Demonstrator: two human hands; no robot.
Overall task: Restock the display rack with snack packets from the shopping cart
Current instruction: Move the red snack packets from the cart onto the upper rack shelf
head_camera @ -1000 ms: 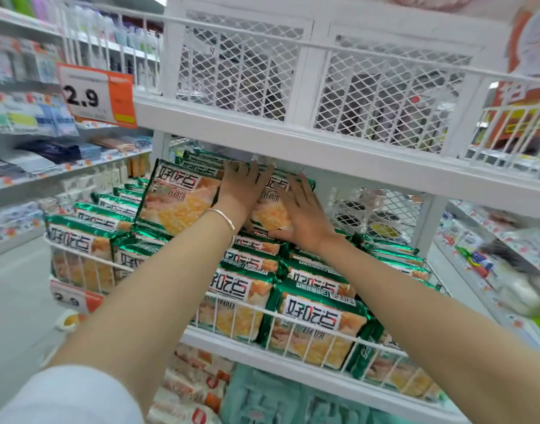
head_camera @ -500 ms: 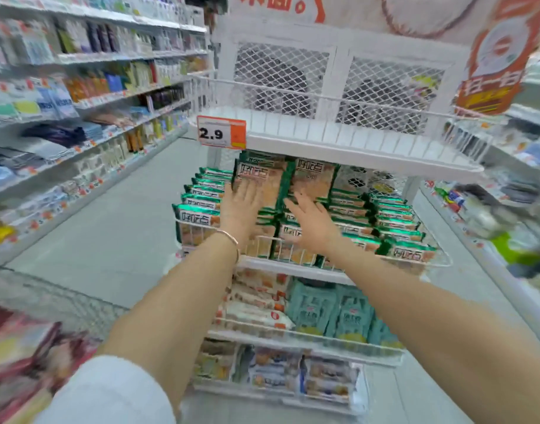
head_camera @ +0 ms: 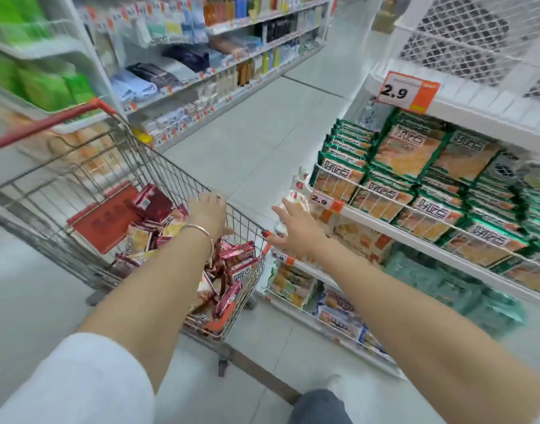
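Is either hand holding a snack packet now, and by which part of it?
The right hand is spread open and holds nothing. The left hand reaches into the shopping cart; its fingers are hidden, so it cannot be told.

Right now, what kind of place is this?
Most likely a supermarket aisle: a wire shopping cart holding red snack packets, a white display rack of green snack packets, and an orange 2.9 price tag.

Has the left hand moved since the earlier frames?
Yes. The left hand left the green packets on the display rack and now reaches leftward over the shopping cart.
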